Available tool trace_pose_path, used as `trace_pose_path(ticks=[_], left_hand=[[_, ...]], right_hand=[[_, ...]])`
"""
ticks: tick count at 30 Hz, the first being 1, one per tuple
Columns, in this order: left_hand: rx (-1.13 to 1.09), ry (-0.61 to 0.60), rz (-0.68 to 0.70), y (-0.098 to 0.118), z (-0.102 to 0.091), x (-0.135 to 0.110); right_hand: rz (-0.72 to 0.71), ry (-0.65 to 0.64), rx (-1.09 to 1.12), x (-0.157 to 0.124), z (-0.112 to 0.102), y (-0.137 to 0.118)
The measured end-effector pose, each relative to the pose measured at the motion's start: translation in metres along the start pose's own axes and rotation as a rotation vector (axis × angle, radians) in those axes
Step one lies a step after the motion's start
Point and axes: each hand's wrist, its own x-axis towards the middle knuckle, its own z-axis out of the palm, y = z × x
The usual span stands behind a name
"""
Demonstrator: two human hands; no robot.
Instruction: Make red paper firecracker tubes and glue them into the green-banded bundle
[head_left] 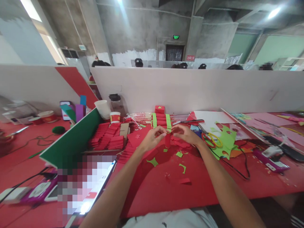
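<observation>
A small red paper tube stands upright between my hands, with a bit of light green paper at its top. My left hand is closed in a pinch at the tube's upper left side. On the other side, my right hand has its thumb and fingers drawn together at the tube's top rim; the exact contact is too small to make out. Just behind them lies a bundle of red tubes banded with two light green strips. Green paper scraps and a red scrap lie in front.
Stacks of folded red paper, a paper cup and a lidded bottle stand to the left, by a green divider. A phone leans nearer. Rightward are scissors, cut green paper and a black cable.
</observation>
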Motion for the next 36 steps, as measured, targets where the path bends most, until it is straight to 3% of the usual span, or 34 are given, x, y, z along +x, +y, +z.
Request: trace_pose_path(ticks=[2, 5, 8, 11, 27, 36], left_hand=[[0.000, 0.002, -0.004, -0.001, -0.001, 0.000], [-0.008, 0.011, -0.018, -0.001, -0.001, 0.001], [-0.022, 0.015, -0.023, 0.000, -0.001, 0.001], [-0.036, 0.004, -0.017, -0.001, 0.000, 0.001], [-0.040, 0.005, -0.026, -0.001, -0.001, 0.001], [-0.023, 0.013, -0.042, 0.000, -0.002, 0.000]], right_hand=[[0.044, 0.179, -0.120, -0.003, -0.018, 0.012], [0.249, 0.424, -0.503, -0.012, -0.045, 0.034], [0.542, 0.498, -0.909, -0.026, -0.064, 0.051], [0.680, 0.455, -1.029, -0.037, -0.072, 0.061], [0.652, 0.460, -0.971, -0.042, -0.085, 0.083], [0.628, 0.542, -0.949, -0.041, -0.088, 0.076]])
